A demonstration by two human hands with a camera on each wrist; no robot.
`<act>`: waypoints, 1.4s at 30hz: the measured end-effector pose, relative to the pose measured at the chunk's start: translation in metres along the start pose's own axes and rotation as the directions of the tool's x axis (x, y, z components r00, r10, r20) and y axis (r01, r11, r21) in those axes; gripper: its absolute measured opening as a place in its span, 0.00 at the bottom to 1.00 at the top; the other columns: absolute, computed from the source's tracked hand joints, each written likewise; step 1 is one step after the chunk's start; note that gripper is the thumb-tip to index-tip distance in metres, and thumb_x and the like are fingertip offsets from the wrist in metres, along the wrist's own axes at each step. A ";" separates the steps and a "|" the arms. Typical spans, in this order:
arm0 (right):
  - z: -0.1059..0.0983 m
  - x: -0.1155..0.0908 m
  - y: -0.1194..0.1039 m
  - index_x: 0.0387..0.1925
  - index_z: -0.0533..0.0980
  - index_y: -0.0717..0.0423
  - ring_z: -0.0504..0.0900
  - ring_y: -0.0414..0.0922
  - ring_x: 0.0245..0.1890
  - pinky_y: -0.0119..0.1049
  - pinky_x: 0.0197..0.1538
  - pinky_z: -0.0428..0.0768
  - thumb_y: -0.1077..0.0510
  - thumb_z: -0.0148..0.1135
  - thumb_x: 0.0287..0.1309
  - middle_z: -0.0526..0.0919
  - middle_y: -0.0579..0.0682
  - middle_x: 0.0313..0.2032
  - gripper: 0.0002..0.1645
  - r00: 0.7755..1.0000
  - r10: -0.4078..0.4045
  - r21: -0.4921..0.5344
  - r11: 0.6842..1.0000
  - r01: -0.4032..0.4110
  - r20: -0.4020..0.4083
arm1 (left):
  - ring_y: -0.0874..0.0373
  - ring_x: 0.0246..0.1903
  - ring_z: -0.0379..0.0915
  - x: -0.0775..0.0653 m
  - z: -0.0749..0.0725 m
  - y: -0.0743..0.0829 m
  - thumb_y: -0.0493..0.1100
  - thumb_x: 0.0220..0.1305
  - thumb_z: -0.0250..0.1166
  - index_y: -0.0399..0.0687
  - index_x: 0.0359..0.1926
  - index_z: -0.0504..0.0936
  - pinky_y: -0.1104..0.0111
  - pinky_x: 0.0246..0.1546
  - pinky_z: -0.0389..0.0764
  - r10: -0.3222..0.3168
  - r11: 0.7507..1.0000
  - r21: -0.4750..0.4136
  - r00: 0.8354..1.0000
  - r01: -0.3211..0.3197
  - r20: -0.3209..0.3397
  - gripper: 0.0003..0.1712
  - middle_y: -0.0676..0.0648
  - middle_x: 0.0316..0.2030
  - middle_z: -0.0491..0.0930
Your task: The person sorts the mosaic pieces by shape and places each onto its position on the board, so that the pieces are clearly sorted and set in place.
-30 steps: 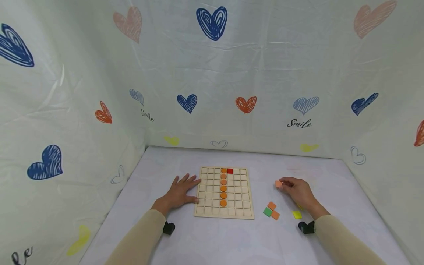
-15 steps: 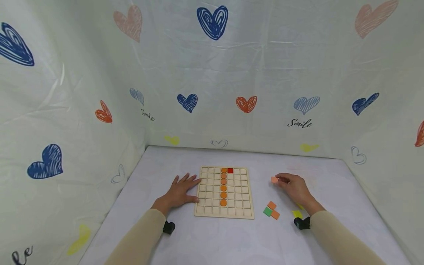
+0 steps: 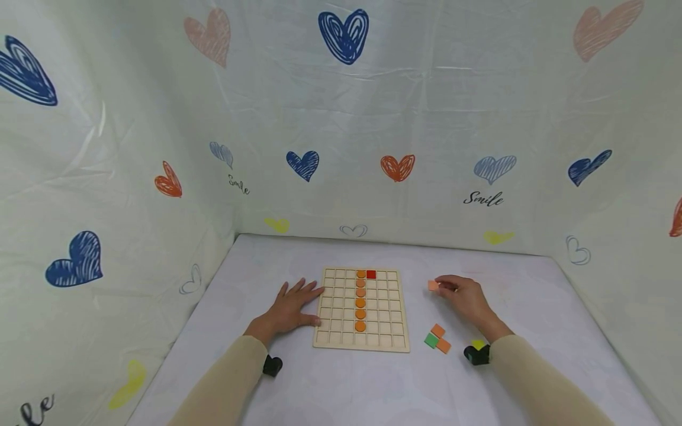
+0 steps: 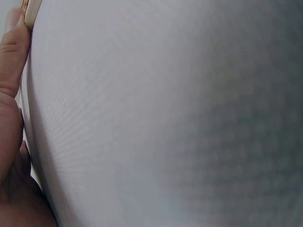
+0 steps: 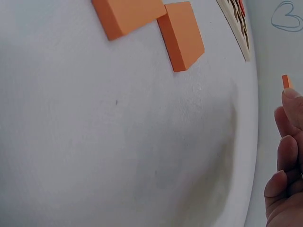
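Observation:
A square wooden grid board [image 3: 340, 339] lies flat on the table. Down one of its columns runs a line of several round orange pieces [image 3: 360, 303], with a red square tile [image 3: 371, 274] beside the topmost one. My left hand [image 3: 288, 309] rests spread on the table, thumb and fingertips at the board's left edge; the left wrist view catches only the thumb [image 4: 13, 56] at a corner of wood. To the right of the board, my right hand [image 3: 465, 299] pinches an orange square tile [image 3: 433, 285] between thumb and fingers. Its edge pokes past the thumb in the right wrist view.
Two orange tiles [image 3: 443, 345] and a green tile [image 3: 431, 340] lie together right of the board. A yellow tile [image 3: 478, 344] is partly hidden behind the black mount [image 3: 476, 355] at my right wrist. A heart-printed curtain [image 3: 426, 118] stands behind the table.
My right hand has moved left toward the board, carrying the orange tile. The left hand has stayed at the board's edge.

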State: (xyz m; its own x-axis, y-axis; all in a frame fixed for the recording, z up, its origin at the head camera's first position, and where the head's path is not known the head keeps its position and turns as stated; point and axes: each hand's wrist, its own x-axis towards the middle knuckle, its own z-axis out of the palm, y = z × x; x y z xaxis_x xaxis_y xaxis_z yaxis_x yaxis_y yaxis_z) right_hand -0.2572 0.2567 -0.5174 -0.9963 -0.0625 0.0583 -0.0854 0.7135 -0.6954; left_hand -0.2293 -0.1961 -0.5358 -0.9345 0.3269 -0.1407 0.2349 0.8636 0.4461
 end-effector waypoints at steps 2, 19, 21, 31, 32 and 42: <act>0.002 0.001 -0.002 0.57 0.84 0.60 0.83 0.50 0.44 0.32 0.41 0.82 0.62 0.69 0.67 0.90 0.56 0.45 0.18 1.000 -0.008 -0.010 1.000 0.008 -0.005 | 0.42 0.84 0.43 0.000 0.000 0.000 0.65 0.58 0.75 0.61 0.80 0.68 0.39 0.83 0.36 -0.001 1.000 0.001 1.000 0.001 0.001 0.51 0.46 0.81 0.61; 0.018 0.008 -0.023 0.55 0.85 0.60 0.80 0.48 0.41 0.30 0.39 0.78 0.61 0.71 0.66 0.89 0.54 0.42 0.17 1.000 -0.031 0.032 0.999 0.031 -0.005 | 0.44 0.84 0.43 0.002 0.001 -0.002 0.67 0.58 0.74 0.62 0.80 0.67 0.40 0.83 0.36 -0.009 1.000 0.018 1.000 0.009 0.007 0.52 0.48 0.82 0.60; 0.021 0.010 -0.025 0.56 0.85 0.58 0.80 0.48 0.42 0.30 0.40 0.79 0.61 0.71 0.66 0.89 0.53 0.42 0.18 1.000 -0.015 0.034 0.999 0.015 -0.005 | 0.45 0.85 0.41 0.002 0.001 -0.003 0.67 0.59 0.74 0.64 0.80 0.66 0.41 0.83 0.34 -0.014 1.000 0.022 1.000 0.013 0.011 0.52 0.49 0.82 0.59; 0.033 0.016 -0.037 0.55 0.86 0.58 0.83 0.48 0.42 0.34 0.43 0.80 0.62 0.72 0.66 0.90 0.54 0.43 0.17 0.999 -0.036 0.061 0.997 0.037 -0.018 | 0.44 0.84 0.42 0.002 0.002 -0.003 0.66 0.58 0.75 0.63 0.80 0.67 0.41 0.83 0.35 -0.012 1.000 0.018 1.000 0.012 0.006 0.52 0.48 0.82 0.60; 0.034 0.016 -0.038 0.55 0.86 0.58 0.83 0.48 0.42 0.35 0.43 0.81 0.62 0.71 0.66 0.90 0.54 0.43 0.17 0.999 -0.034 0.065 0.997 0.035 -0.014 | 0.44 0.84 0.42 0.002 0.002 -0.003 0.66 0.58 0.75 0.63 0.80 0.67 0.41 0.83 0.35 -0.012 1.000 0.018 1.000 0.012 0.004 0.52 0.48 0.82 0.60; 0.045 0.021 -0.048 0.56 0.85 0.58 0.83 0.50 0.46 0.43 0.51 0.83 0.60 0.71 0.68 0.90 0.54 0.45 0.17 1.000 -0.023 0.084 0.996 0.021 0.013 | 0.43 0.84 0.43 0.002 0.003 -0.003 0.67 0.58 0.75 0.62 0.80 0.68 0.39 0.83 0.36 -0.001 1.000 0.006 1.000 0.002 -0.005 0.51 0.47 0.81 0.61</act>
State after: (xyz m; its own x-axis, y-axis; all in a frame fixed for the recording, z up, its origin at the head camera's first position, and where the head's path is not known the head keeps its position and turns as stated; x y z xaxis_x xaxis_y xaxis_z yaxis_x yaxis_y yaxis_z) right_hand -0.2741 0.1897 -0.5144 -0.9940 -0.0879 0.0645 -0.1063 0.6510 -0.7516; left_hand -0.2309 -0.1970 -0.5395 -0.9363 0.3236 -0.1367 0.2352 0.8666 0.4401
